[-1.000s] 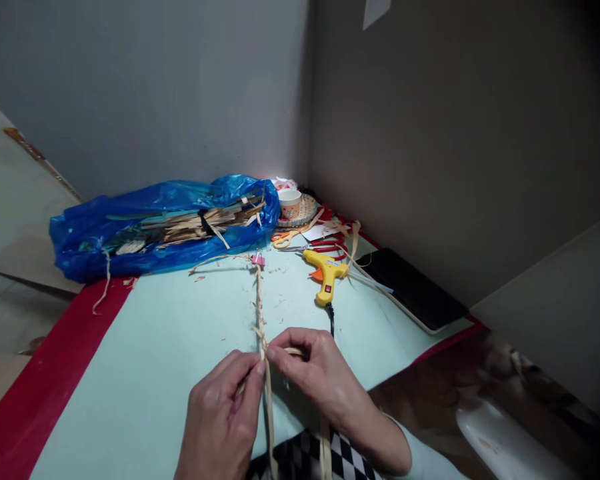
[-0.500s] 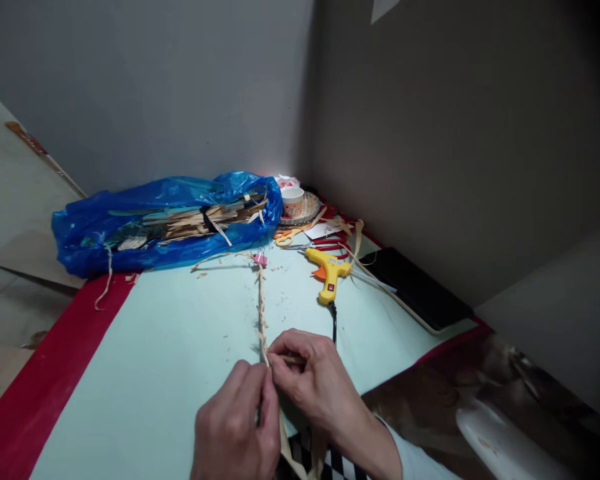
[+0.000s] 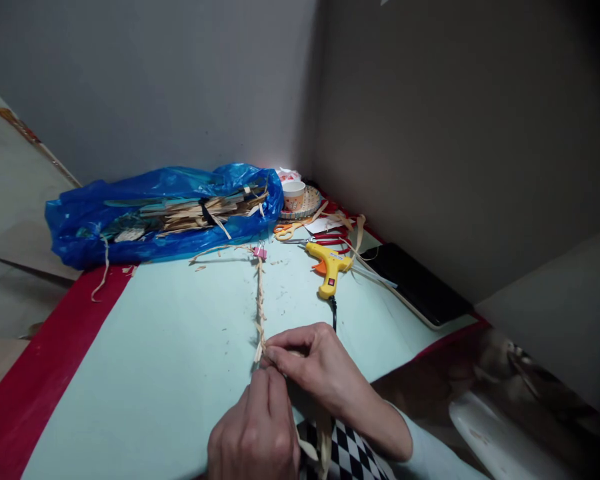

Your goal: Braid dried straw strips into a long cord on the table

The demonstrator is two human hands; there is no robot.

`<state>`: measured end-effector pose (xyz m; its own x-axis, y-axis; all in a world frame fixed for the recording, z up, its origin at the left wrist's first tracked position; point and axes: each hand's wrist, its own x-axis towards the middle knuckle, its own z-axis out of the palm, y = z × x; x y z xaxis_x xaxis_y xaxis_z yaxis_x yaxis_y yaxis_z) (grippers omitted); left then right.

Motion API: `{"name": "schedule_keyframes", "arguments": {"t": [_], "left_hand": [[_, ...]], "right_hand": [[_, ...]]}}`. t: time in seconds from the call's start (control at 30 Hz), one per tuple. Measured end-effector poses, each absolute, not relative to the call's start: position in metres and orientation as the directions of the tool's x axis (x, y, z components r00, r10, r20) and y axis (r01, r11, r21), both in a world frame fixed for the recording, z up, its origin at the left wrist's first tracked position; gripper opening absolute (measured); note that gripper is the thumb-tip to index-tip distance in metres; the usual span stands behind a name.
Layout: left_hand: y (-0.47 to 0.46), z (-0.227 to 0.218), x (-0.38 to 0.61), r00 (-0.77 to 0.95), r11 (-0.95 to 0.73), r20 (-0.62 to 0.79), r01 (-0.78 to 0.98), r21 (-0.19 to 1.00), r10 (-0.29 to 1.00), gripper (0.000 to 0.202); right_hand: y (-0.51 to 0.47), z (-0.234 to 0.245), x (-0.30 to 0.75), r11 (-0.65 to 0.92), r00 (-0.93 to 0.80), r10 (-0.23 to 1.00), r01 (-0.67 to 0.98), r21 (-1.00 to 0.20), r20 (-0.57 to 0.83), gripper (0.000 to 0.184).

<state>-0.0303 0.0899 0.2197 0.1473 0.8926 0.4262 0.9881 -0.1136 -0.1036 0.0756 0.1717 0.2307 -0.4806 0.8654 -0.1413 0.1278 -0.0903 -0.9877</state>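
Note:
A thin braid of pale dried-plant strips (image 3: pixel 261 293) runs down the table toward me, its far end held by a pink binder clip (image 3: pixel 260 253). My right hand (image 3: pixel 320 363) pinches the near end of the braid between thumb and fingers. Just below and left of it, my left hand (image 3: pixel 257 427) is closed with its back toward me; strips seem to run into it, though its fingertips are hidden. Loose strip ends (image 3: pixel 307 448) hang below the hands over a black-and-white checked cloth (image 3: pixel 353 453).
A blue plastic bag (image 3: pixel 165 250) with bundled strips lies at the back left. Beyond the braid are a yellow glue gun (image 3: pixel 333 267), orange scissors (image 3: pixel 286 231), red-handled tool (image 3: pixel 330 236), paper cup (image 3: pixel 293 195), woven tray (image 3: pixel 311 203) and black tablet-like slab (image 3: pixel 417 283).
My left hand has moved slightly right and turned more back-up. The right hand still pinches the braid, a little higher. The whole view has shifted slightly.

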Motion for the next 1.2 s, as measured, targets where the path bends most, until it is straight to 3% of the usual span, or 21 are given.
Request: {"name": "schedule_keyframes", "arguments": {"t": [0.1, 0.17, 0.23, 0.3, 0.37, 0.43, 0.5, 0.57, 0.8, 1.03, 1.2], "left_hand": [[0.090, 0.222, -0.028, 0.136, -0.095, 0.379, 0.988, -0.125, 0.915, 0.025], [0.089, 0.223, -0.032, 0.116, -0.105, 0.371, 0.993, -0.048, 0.921, 0.028], [0.088, 0.224, -0.041, 0.051, -0.124, 0.354, 0.975, 0.185, 0.934, 0.028], [0.091, 0.229, -0.051, -0.073, -0.078, 0.261, 0.848, 0.525, 0.963, 0.025], [0.097, 0.235, -0.060, -0.222, 0.099, 0.046, 0.598, 0.795, 0.974, 0.024], [0.108, 0.240, -0.065, -0.315, 0.283, -0.179, 0.325, 0.902, 0.932, 0.023], [0.119, 0.241, -0.066, -0.262, 0.327, -0.287, 0.123, 0.937, 0.921, 0.031], [0.127, 0.239, -0.065, -0.155, 0.337, -0.329, 0.031, 0.941, 0.932, 0.038], [0.127, 0.234, -0.077, -0.004, 0.366, -0.366, 0.020, 0.930, 0.931, 0.036], [0.120, 0.243, -0.069, 0.059, 0.388, -0.384, -0.087, 0.917, 0.921, 0.047], [0.119, 0.238, -0.065, -0.070, 0.373, -0.387, -0.154, 0.915, 0.919, 0.046]], "right_hand": [[0.173, 0.233, 0.077, -0.113, -0.514, 0.843, 0.118, -0.987, -0.158, 0.021], [0.173, 0.233, 0.078, -0.128, -0.517, 0.839, 0.111, -0.986, -0.167, 0.019], [0.172, 0.233, 0.078, -0.166, -0.516, 0.836, 0.087, -0.982, -0.187, 0.019], [0.172, 0.233, 0.079, -0.202, -0.514, 0.832, 0.066, -0.977, -0.207, 0.020], [0.171, 0.234, 0.080, -0.220, -0.512, 0.831, 0.059, -0.974, -0.219, 0.019], [0.172, 0.235, 0.080, -0.218, -0.510, 0.835, 0.038, -0.975, -0.207, 0.021], [0.172, 0.235, 0.081, -0.226, -0.530, 0.827, -0.011, -0.974, -0.186, 0.024], [0.171, 0.234, 0.082, -0.229, -0.547, 0.821, -0.047, -0.972, -0.167, 0.026], [0.173, 0.233, 0.088, -0.155, -0.509, 0.847, 0.039, -0.987, -0.153, 0.024], [0.171, 0.236, 0.083, -0.163, -0.499, 0.858, -0.043, -0.986, -0.120, 0.026], [0.168, 0.234, 0.080, -0.167, -0.477, 0.870, -0.045, -0.985, -0.126, 0.024]]}}
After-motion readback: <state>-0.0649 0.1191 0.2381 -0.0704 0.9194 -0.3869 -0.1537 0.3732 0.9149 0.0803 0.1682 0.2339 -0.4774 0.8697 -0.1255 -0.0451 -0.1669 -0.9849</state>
